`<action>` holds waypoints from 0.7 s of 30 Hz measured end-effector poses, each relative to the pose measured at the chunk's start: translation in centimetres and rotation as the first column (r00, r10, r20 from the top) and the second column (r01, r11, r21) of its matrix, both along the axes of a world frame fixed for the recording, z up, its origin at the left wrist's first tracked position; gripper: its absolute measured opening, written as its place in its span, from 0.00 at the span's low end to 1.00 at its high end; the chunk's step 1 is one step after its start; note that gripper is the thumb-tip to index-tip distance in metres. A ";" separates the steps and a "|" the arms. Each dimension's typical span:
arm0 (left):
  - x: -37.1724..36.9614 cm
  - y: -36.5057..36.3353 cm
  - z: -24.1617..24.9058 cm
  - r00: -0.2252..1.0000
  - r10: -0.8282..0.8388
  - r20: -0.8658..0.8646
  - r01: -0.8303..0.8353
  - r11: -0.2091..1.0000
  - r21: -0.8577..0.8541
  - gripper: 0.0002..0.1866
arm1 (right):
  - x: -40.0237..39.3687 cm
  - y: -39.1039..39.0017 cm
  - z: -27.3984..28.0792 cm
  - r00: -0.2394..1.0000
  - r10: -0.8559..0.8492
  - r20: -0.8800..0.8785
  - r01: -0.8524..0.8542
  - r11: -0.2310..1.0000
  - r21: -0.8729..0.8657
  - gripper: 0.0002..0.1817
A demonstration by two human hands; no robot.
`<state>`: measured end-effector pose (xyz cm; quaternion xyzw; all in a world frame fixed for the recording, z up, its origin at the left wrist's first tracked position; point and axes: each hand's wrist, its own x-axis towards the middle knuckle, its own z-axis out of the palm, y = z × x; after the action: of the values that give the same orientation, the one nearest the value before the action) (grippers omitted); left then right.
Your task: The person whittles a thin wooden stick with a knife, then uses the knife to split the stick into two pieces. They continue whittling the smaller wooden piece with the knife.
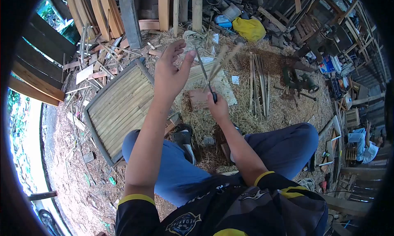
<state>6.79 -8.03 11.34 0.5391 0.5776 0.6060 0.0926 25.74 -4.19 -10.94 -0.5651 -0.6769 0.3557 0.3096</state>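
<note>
My right hand is wrapped round the black handle of a long knife, its narrow blade pointing up and away to the left. My left hand is raised to the left of the blade, thumb apart from the fingers, with nothing visible in it. Just right of the blade, two pale bamboo strips are smeared by motion and cross near their lower ends. Beneath the knife lie a reddish-brown block and a pale, worn sheet on the shavings.
A framed panel of bamboo slats lies at my left. Long thin strips rest on the shavings at right, before a green metal tool. A yellow bag and upright boards are at the back. Another person sits far right.
</note>
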 end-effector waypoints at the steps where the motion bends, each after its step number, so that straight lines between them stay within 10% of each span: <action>1: 0.0 -0.2 0.4 1.000 0.002 0.019 -0.002 1.000 -0.022 0.26 | 0.3 0.3 -2.3 0.999 0.004 0.043 -0.005 1.000 0.006 0.33; 21: 0.9 -0.2 -0.3 0.981 -0.110 -0.160 0.085 0.984 -0.155 0.37 | -0.6 1.4 -7.9 0.985 0.012 0.173 -0.004 0.999 -0.048 0.33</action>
<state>7.66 -8.22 11.09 0.6076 0.5993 0.5088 0.1128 25.13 -2.77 -18.83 -0.5982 -0.6950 0.3226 0.2348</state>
